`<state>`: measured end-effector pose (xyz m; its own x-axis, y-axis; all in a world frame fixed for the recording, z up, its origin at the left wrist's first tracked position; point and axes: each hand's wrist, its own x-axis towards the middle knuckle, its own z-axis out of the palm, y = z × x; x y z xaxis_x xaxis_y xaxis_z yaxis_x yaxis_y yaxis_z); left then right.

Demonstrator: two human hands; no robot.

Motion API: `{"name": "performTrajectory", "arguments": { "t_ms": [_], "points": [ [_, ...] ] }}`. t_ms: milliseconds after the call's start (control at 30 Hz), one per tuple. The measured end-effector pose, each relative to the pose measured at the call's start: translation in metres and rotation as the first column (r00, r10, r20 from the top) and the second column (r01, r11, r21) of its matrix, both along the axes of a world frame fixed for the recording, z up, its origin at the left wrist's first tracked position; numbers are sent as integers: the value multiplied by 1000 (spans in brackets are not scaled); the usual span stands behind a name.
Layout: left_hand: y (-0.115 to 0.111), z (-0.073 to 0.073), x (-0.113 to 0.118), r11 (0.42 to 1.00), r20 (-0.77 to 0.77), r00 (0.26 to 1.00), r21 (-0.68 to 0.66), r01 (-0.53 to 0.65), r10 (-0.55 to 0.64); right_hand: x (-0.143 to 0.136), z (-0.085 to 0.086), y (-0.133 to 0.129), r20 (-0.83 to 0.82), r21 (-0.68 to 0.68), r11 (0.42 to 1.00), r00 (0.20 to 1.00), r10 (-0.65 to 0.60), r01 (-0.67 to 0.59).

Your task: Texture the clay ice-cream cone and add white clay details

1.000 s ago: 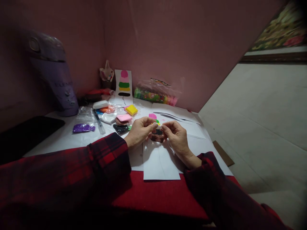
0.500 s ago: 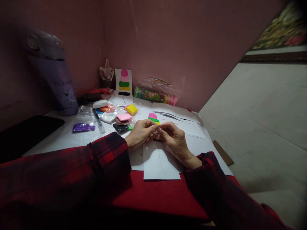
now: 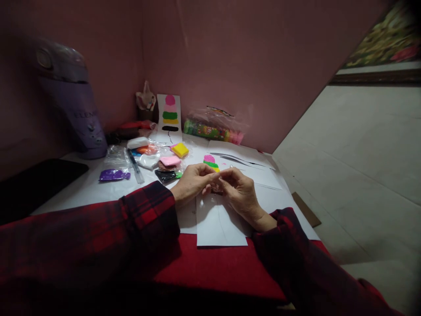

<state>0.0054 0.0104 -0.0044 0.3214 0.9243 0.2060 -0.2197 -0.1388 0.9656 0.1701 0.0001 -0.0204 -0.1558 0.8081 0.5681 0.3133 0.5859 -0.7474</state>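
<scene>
My left hand (image 3: 194,182) and my right hand (image 3: 241,193) meet over a white paper sheet (image 3: 222,228), fingertips pinched close together. Whatever sits between the fingertips is too small and covered to make out. Just beneath the fingers shows a dark brown, shiny patch (image 3: 217,188); whether it is held or lies on the sheet I cannot tell. Beyond the fingers, pink clay (image 3: 209,158), green clay (image 3: 211,164) and a bit of yellow clay (image 3: 216,169) lie stacked in bands on the sheet.
Left of my hands lie a yellow clay packet (image 3: 180,150), a pink one (image 3: 170,161), a black one (image 3: 165,176), a purple one (image 3: 114,175) and a pen (image 3: 136,166). Behind stand a coloured picture card (image 3: 174,131), a clear bag of colourful tubs (image 3: 213,130) and a purple tumbler (image 3: 77,109).
Both hands stay in nearly the same place, their fingertips shifting only slightly against each other. Everything else on the table looks unmoved.
</scene>
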Motion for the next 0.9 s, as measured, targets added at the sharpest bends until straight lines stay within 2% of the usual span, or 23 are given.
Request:
{"name": "performTrajectory", "arguments": {
  "t_ms": [133, 233, 367, 567, 633, 700, 800, 900],
  "points": [
    [0, 1, 0, 1000, -21, 1000, -2, 15, -15, 2, -2, 0, 20, -10, 1000, 999, 27, -27],
    [-2, 5, 2, 999, -50, 998, -23, -32, 30, 2, -1, -1, 39, -21, 1000, 999, 14, -13],
    [-1, 6, 5, 990, -62, 989, -8, -139, 138, 1, 3, -3, 24, -30, 998, 998, -52, 52],
    [2, 5, 2, 970, 31, 970, -7, -241, 241, 2, 3, 3, -49, -42, 985, 984, -172, 170],
    [1, 6, 0, 977, 38, 976, -9, -214, 214, 2, 3, 5, -62, -56, 981, 980, -188, 184],
    [0, 7, 0, 991, 45, 990, -10, -133, 133, 3, 2, 5, -80, -71, 983, 982, -173, 168],
    [-1, 5, 1, 999, 47, 998, -14, -34, 34, 2, 2, 4, -99, -84, 992, 990, -98, 89],
    [-1, 3, 2, 1000, 0, 1000, -15, 2, -2, 1, 2, 2, -96, -93, 996, 995, 3, -12]
  ]
}}
